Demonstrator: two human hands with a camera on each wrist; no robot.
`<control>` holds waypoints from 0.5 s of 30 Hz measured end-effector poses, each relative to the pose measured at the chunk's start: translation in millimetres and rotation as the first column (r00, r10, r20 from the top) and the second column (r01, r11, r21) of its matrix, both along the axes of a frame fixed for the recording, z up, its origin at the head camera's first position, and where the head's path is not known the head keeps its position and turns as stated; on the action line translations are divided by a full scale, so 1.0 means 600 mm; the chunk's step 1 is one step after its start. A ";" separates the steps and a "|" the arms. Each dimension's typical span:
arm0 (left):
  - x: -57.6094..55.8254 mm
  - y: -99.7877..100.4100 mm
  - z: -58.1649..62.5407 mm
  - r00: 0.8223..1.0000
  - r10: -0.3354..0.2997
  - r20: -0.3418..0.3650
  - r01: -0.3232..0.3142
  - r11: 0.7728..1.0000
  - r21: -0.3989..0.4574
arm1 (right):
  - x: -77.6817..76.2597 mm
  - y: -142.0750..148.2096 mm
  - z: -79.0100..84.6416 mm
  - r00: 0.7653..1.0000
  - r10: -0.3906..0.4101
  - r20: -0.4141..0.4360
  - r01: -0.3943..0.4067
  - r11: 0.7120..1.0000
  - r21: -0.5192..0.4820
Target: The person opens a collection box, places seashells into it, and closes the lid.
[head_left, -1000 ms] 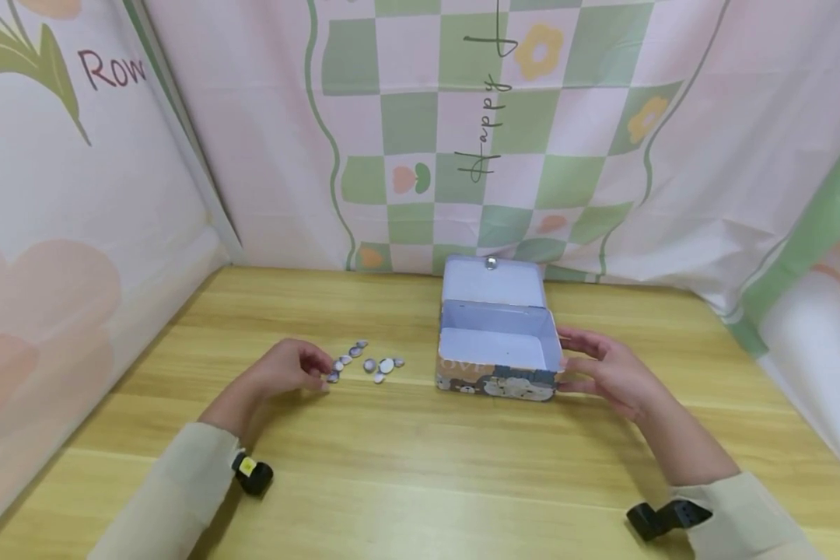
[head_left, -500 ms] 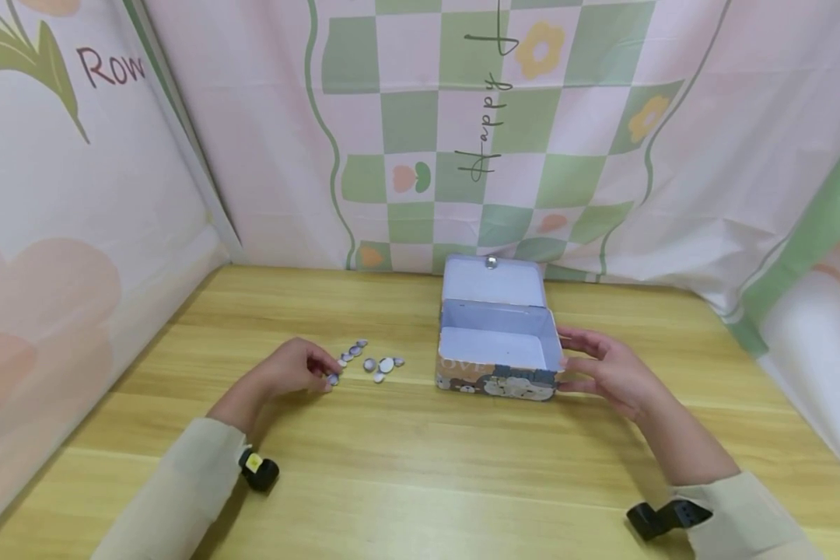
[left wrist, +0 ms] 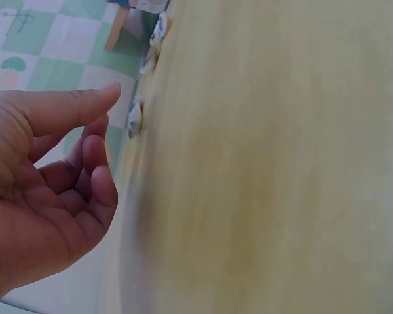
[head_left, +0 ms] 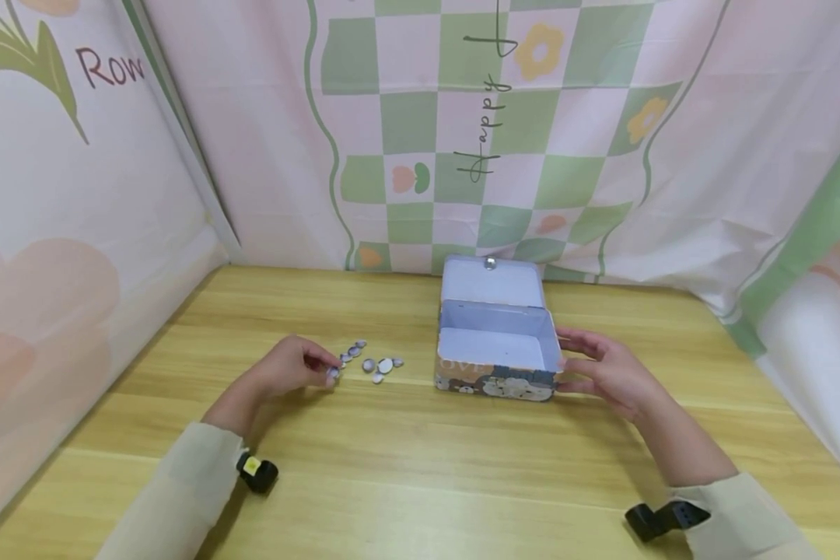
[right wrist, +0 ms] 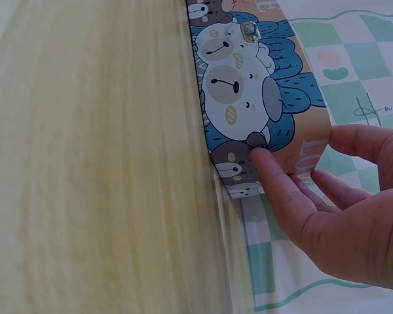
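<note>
Small purple-and-white pieces that look like seashells [head_left: 369, 365] lie in a loose cluster on the wooden table. My left hand [head_left: 290, 369] is at the cluster's left end, its bent fingers and thumb right at the nearest shell [head_left: 333, 373]. In the left wrist view a gap shows between thumb and fingers, with a shell [left wrist: 135, 118] just beyond them. A tin box [head_left: 495, 381] with printed bears stands right of the shells, its lid [head_left: 493, 281] folded back and its pale inside showing. My right hand [head_left: 612, 375] touches the box's right end with spread fingertips.
The wooden table [head_left: 392, 482] runs up to a checkered curtain [head_left: 409, 124] behind the box. A white printed cloth [head_left: 56, 257] stands along the left side. Black wrist cameras [head_left: 257, 473] sit at both sleeves.
My left hand has edged slightly right along the near shells, and its fingertips have shifted among them. The right hand and the box have stayed in place.
</note>
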State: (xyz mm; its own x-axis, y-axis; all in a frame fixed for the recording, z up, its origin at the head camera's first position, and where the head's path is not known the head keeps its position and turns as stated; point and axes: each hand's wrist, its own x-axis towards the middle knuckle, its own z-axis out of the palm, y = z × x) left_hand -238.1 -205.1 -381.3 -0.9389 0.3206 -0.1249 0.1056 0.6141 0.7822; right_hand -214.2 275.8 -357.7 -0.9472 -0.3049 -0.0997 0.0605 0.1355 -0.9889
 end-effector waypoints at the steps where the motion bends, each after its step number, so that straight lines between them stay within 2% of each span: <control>1: 0.001 0.001 0.002 1.000 0.004 -0.004 -0.004 1.000 0.005 | 0.000 0.000 0.000 1.000 0.000 0.000 0.000 1.000 0.000; 8: 0.003 0.016 0.021 0.999 0.025 -0.030 -0.024 0.999 0.040 | 0.001 -0.001 0.000 1.000 -0.003 0.000 0.003 1.000 0.002; 15: -0.001 0.034 0.036 1.000 0.031 -0.002 -0.030 0.995 0.096 | 0.003 -0.001 0.001 1.000 -0.008 -0.003 0.008 1.000 0.008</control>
